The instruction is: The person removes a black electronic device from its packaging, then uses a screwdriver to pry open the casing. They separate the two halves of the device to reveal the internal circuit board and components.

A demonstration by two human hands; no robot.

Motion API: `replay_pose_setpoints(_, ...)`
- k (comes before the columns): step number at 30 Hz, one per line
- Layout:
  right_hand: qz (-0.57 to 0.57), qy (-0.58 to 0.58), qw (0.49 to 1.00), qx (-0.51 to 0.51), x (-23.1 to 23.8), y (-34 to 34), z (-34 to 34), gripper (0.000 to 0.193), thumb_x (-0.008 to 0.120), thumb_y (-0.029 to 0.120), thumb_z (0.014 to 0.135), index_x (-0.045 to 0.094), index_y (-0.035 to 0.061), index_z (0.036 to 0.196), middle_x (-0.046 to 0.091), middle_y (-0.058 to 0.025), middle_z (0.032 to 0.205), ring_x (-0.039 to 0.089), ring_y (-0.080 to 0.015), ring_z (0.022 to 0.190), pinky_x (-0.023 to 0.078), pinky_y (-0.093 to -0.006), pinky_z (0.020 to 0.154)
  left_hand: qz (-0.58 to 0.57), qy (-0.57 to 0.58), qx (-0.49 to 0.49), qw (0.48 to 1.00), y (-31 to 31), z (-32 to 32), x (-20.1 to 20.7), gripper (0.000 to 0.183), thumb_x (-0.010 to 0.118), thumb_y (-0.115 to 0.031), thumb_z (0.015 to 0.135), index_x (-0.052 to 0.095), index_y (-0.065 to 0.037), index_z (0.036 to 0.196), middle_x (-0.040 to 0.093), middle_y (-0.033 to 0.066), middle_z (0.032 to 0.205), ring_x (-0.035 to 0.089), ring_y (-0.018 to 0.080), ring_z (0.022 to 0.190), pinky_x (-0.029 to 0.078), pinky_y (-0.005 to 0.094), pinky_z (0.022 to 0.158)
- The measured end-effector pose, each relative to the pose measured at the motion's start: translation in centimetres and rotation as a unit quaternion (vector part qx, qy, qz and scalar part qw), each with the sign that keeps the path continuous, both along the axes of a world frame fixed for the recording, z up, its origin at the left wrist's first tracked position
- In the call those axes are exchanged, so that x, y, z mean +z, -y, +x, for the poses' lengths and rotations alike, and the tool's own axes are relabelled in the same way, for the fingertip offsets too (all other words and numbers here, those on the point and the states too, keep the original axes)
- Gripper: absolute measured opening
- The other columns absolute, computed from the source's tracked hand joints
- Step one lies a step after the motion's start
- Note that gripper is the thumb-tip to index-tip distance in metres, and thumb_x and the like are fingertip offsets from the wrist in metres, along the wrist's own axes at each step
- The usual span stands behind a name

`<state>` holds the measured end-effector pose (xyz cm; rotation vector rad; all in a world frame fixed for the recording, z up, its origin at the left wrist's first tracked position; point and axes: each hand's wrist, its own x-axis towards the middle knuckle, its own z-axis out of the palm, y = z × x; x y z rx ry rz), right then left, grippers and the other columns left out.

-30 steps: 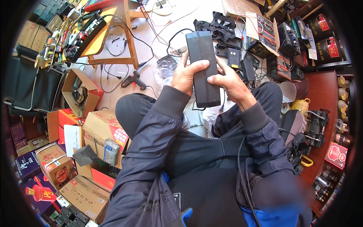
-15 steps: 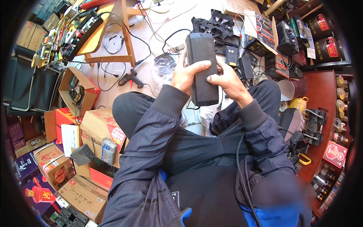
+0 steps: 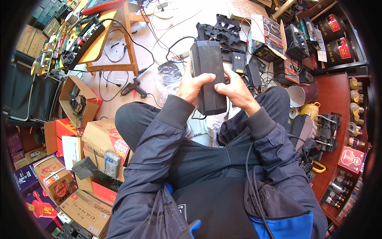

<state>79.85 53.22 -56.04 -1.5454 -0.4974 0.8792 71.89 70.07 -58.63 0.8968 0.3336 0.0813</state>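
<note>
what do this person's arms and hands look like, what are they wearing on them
The left hand and right hand are both bare. The long sleeves are dark navy, loose and wrinkled, ending in snug charcoal cuffs.

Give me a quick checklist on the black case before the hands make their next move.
1. Left hand gripping the black case: ok, thumb across its face.
2. Right hand gripping it too: ok, thumb on the face.
3. Glue gun apart from both hands: ok.
4. Area beyond the case uncluttered: not ok, black parts lie there.
5. Case underside undamaged: cannot tell, hidden.
</note>
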Motion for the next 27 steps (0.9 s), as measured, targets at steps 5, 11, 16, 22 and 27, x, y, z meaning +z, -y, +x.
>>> replay_pose_setpoints(5, -0.005, 0.008, 1.000, 0.003, 0.3, 0.3, -0.1, 0.076, 0.071, 0.015, 0.085, 0.046, -0.0009, 0.155, 0.066, -0.0091, 0.129, 0.064, -0.0151, 0.112, 0.052, -0.0327, 0.102, 0.023, 0.007, -0.004, 1.000, -0.1, -0.2, -0.2, 0.093, 0.071, -0.003, 0.077, 0.032, -0.009, 0.161, 0.065, 0.0153, 0.127, 0.067, 0.0266, 0.113, 0.055, 0.0414, 0.100)
replay_pose_setpoints(11, 0.010, -0.013, 1.000, -0.010, 0.1, 0.2, -0.4, 0.086, 0.072, 0.013, 0.083, 0.038, -0.0004, 0.161, 0.065, -0.0103, 0.134, 0.062, -0.0172, 0.119, 0.049, -0.0341, 0.107, 0.026, 0.016, 0.001, 1.000, 0.0, -0.1, -0.7, 0.095, 0.069, -0.002, 0.077, 0.029, -0.008, 0.163, 0.067, 0.0156, 0.126, 0.069, 0.0276, 0.113, 0.057, 0.0429, 0.100)
replay_pose_setpoints(16, 0.062, 0.006, 0.997, -0.048, -0.5, -0.2, 0.5, 0.094, 0.072, 0.011, 0.079, 0.031, -0.0014, 0.163, 0.063, -0.0169, 0.135, 0.063, -0.0225, 0.114, 0.052, -0.0347, 0.099, -0.005, 0.026, -0.048, 0.998, -0.2, 0.0, -1.0, 0.094, 0.069, -0.003, 0.079, 0.029, -0.007, 0.164, 0.066, 0.0168, 0.131, 0.069, 0.0278, 0.116, 0.056, 0.0425, 0.103)
replay_pose_setpoints(22, 0.037, 0.039, 0.997, -0.064, -0.2, -0.3, 1.3, 0.111, 0.076, 0.013, 0.078, 0.016, 0.0009, 0.170, 0.056, -0.0231, 0.147, 0.061, -0.0260, 0.123, 0.050, -0.0375, 0.105, -0.020, 0.039, -0.073, 0.996, -0.2, 0.0, -0.7, 0.097, 0.071, -0.004, 0.080, 0.027, -0.009, 0.166, 0.063, 0.0152, 0.138, 0.065, 0.0262, 0.125, 0.050, 0.0408, 0.110)
replay_pose_setpoints(27, 0.049, 0.023, 0.995, -0.083, 0.2, -0.4, 1.6, 0.110, 0.075, 0.014, 0.076, 0.020, 0.0011, 0.170, 0.058, -0.0189, 0.144, 0.059, -0.0247, 0.126, 0.045, -0.0364, 0.111, -0.020, 0.054, -0.090, 0.994, -0.4, 0.0, -1.1, 0.099, 0.072, -0.005, 0.081, 0.025, -0.010, 0.168, 0.058, 0.0149, 0.145, 0.061, 0.0262, 0.130, 0.050, 0.0412, 0.110)
